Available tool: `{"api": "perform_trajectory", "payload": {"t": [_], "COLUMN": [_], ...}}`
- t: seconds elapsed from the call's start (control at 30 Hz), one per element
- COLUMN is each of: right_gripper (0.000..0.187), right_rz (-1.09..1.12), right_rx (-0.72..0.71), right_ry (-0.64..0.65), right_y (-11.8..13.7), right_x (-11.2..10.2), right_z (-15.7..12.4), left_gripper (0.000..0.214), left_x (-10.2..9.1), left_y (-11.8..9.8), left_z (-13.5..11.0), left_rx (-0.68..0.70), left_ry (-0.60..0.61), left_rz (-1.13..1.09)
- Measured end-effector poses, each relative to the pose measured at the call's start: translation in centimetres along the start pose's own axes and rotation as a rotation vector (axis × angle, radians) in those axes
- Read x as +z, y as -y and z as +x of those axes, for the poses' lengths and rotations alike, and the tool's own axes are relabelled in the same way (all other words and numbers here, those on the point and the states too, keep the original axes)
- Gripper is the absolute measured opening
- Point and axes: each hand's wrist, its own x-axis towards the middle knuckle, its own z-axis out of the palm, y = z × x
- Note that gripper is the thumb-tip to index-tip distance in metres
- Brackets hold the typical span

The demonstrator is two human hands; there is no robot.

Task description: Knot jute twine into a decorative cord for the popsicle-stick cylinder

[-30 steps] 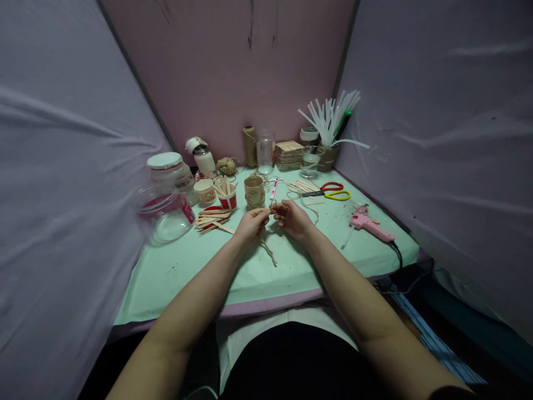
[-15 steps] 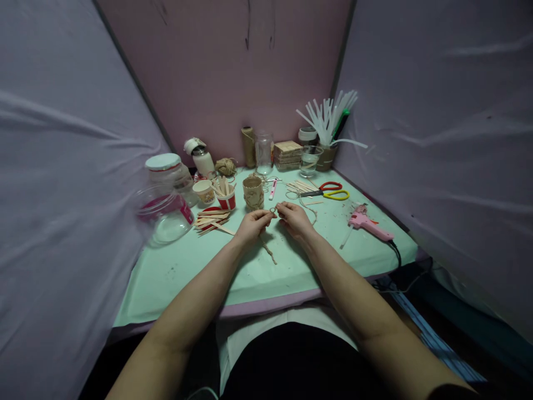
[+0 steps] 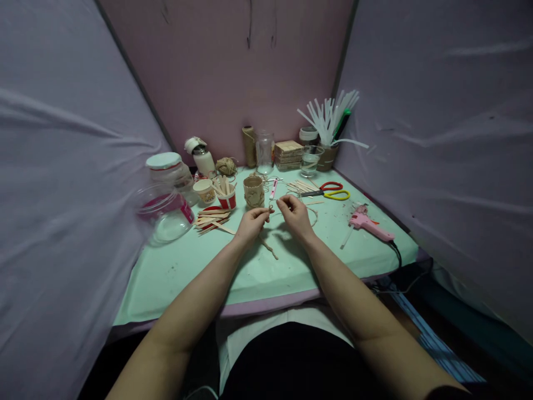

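My left hand (image 3: 252, 223) pinches a piece of brown twine (image 3: 271, 208), and a small loop of it stands up at the fingertips. A knotted or twisted length of the twine hangs below that hand onto the table. Just to the right, my right hand (image 3: 295, 215) is raised with thumb and forefinger closed; whatever lies between them is too small to make out. A small gap parts the two hands. Behind my left hand stands a twine-decorated tan cup (image 3: 254, 193). More thin twine (image 3: 315, 216) curves over the table beyond my right hand.
Wooden sticks (image 3: 212, 219), a red paper cup of sticks (image 3: 227, 199) and clear jars (image 3: 166, 219) are at left. Scissors (image 3: 327, 191) and a pink glue gun (image 3: 370, 226) lie at right. Glue sticks (image 3: 328, 119), a twine ball (image 3: 226, 165) and a glass of water (image 3: 309, 164) stand behind.
My right hand has drawn away from the loop and risen slightly, leaving a gap between the hands. My left hand stays in nearly the same place with the twine.
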Motion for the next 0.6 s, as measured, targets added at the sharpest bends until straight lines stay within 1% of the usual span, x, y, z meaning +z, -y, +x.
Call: {"api": "perform_trajectory", "payload": {"t": [0.1, 0.17, 0.23, 0.3, 0.37, 0.43, 0.5, 0.6], "right_gripper": [0.018, 0.014, 0.017, 0.021, 0.026, 0.030, 0.032, 0.030], "right_rz": [-0.001, -0.023, 0.006, 0.130, 0.303, 0.429, 0.462, 0.400], "right_rx": [-0.080, -0.074, 0.002, 0.152, 0.327, 0.447, 0.479, 0.435], "right_ry": [0.113, 0.127, 0.110, 0.103, 0.138, 0.192, 0.209, 0.162], "right_y": [0.13, 0.00, -0.18, -0.33, -0.42, -0.47, -0.49, -0.56], "right_x": [0.15, 0.27, 0.41, 0.58, 0.74, 0.83, 0.86, 0.90], "right_z": [-0.10, -0.09, -0.04, -0.02, -0.02, -0.03, -0.01, 0.04], "left_gripper": [0.019, 0.021, 0.025, 0.027, 0.026, 0.025, 0.025, 0.028], "left_x": [0.01, 0.02, 0.03, 0.03, 0.03, 0.06, 0.11, 0.19], "left_y": [0.05, -0.12, -0.40, -0.67, -0.77, -0.71, -0.57, -0.43], "left_z": [-0.03, -0.10, -0.17, -0.19, -0.17, -0.14, -0.15, -0.19], "left_rx": [0.024, 0.043, 0.078, 0.127, 0.158, 0.160, 0.145, 0.132], "left_ry": [0.013, 0.014, 0.020, 0.032, 0.039, 0.031, 0.015, -0.018], "left_rz": [0.050, 0.088, 0.129, 0.165, 0.184, 0.179, 0.160, 0.157]}}
